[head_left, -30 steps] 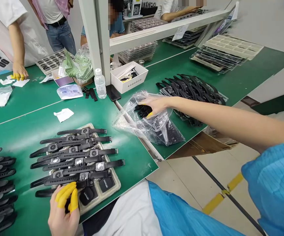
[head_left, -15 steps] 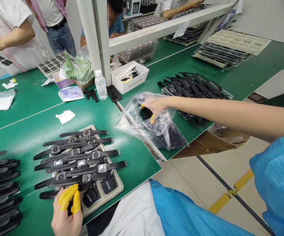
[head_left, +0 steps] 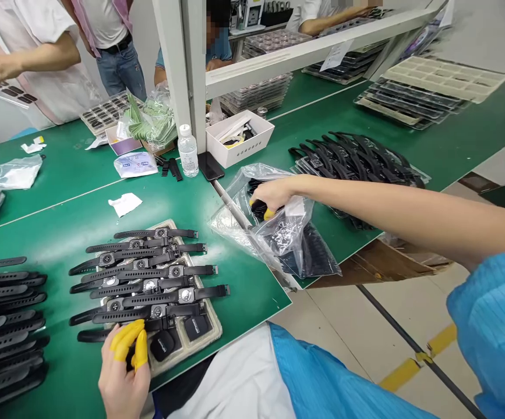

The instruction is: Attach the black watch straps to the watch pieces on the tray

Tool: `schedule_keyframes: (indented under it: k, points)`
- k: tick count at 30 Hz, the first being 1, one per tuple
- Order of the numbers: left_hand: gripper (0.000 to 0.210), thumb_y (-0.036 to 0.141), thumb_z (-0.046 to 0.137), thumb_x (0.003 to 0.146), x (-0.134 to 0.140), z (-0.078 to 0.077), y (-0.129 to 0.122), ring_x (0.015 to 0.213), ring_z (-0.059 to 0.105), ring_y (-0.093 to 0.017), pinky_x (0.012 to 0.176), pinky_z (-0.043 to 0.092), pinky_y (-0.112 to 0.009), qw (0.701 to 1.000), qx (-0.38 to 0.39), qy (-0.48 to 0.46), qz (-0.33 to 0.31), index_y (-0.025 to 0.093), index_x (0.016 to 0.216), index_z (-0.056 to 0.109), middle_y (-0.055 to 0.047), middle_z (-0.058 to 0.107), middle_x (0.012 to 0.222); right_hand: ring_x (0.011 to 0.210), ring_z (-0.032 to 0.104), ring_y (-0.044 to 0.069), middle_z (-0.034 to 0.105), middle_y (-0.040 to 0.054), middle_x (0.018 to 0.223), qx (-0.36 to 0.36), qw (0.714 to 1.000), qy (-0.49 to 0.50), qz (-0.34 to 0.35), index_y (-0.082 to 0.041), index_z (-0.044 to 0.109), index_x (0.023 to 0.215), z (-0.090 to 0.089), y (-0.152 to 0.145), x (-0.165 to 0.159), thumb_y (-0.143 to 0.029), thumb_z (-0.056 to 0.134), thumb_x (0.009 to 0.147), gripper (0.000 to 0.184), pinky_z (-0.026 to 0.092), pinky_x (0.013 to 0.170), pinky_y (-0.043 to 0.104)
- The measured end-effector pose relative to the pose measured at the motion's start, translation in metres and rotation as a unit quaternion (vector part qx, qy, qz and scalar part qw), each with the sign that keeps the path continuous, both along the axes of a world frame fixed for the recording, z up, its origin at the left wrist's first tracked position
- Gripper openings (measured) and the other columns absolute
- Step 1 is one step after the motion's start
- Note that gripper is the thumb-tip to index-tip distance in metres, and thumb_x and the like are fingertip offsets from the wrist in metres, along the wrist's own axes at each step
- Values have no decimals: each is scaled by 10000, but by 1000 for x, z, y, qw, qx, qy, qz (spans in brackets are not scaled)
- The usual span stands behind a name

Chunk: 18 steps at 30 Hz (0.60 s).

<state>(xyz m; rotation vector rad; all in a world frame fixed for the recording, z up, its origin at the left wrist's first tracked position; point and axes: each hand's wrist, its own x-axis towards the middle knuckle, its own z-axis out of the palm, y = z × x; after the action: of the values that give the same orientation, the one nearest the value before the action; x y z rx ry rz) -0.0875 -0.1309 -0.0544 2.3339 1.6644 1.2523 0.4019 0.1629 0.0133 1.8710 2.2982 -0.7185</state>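
Observation:
My left hand [head_left: 125, 369], with yellow finger cots, is closed at the near left corner of a pale tray [head_left: 212, 334]. Its fingers are around a smartwatch that they mostly hide; a black strap [head_left: 92, 336] sticks out leftward from there. Rows of smartwatches [head_left: 149, 285] with black straps lie face down across the tray, and square black pieces [head_left: 197, 327] sit in its front cells. Over on the right, my right hand [head_left: 274, 195] reaches into an open clear plastic bag [head_left: 285, 233], its fingers closed around black watch straps [head_left: 258, 208]. More straps fill the bag's lower part.
Stacked black straps [head_left: 7, 337] lie at the left. A water bottle [head_left: 188, 151], a phone [head_left: 211, 166] and a white box [head_left: 240, 139] stand by the post. Behind my right arm is a pile of strapped watches [head_left: 357, 154]. Co-workers stand across the bench.
My right hand has gone from spread fingers over the straps to fingers closed around them in the bag. My left hand keeps its place at the tray. The view has shifted slightly.

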Motion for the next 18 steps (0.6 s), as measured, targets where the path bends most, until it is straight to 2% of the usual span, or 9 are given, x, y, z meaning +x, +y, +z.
schedule_keyframes:
  k: [2,3,4,6,8,11,14,18]
  points:
    - [294,54,686,873,-1,-1,0,1085,684,-258,1118,539,-521,1000,-3,0,-2,180,1139,685,-90,736,1056,789,699,269,788,33,837,-27,988,-24,152,-243,792,972,15,1,-17,-395,930,669,366,465,737,380]
    - [300,54,688,872,-1,-2,0,1082,686,-255,1120,540,-525,1000,-2,-1,-3,185,1142,685,-86,736,1055,795,700,275,789,33,849,-8,979,-29,201,-258,783,1038,21,1,-26,-419,896,721,373,456,728,379]
    - [308,53,691,869,-1,-2,0,1082,688,-253,1120,542,-527,1000,2,0,-3,188,1146,684,-82,736,1056,811,704,283,792,40,877,31,974,-26,221,-268,770,1096,25,1,-37,-444,861,769,383,451,726,382]
    - [311,52,694,869,-1,-2,0,1089,692,-252,1113,549,-522,1000,12,3,1,194,1146,684,-76,738,1052,886,712,311,796,79,981,97,968,-14,230,-256,739,1183,25,-3,-59,-477,803,838,415,460,757,400]
    - [307,57,689,875,-1,-1,0,1107,693,-257,1105,554,-526,1000,15,7,8,197,1149,683,-75,740,1055,996,702,355,773,142,1112,122,966,3,227,-207,698,1268,15,-10,-83,-496,791,855,513,482,833,442]
    - [294,70,683,883,0,1,0,1094,703,-261,1096,557,-546,1000,3,5,12,199,1148,682,-79,746,1060,1177,642,407,684,221,1302,80,968,55,232,-138,571,1456,-4,-21,-107,-534,828,813,798,491,963,505]
    - [257,90,673,898,3,5,0,1048,723,-247,1082,567,-534,1000,-1,4,12,205,1127,685,-72,760,1049,1304,562,421,622,217,1398,11,962,81,260,-165,473,1565,-13,-26,-105,-501,872,756,963,490,1030,517]
    - [199,113,632,933,9,13,2,1023,743,-225,1054,580,-483,1000,10,16,16,209,1100,681,-60,778,1033,1271,578,433,633,206,1381,-13,976,57,210,-176,518,1541,-13,-33,-76,-493,874,730,941,494,1051,545]
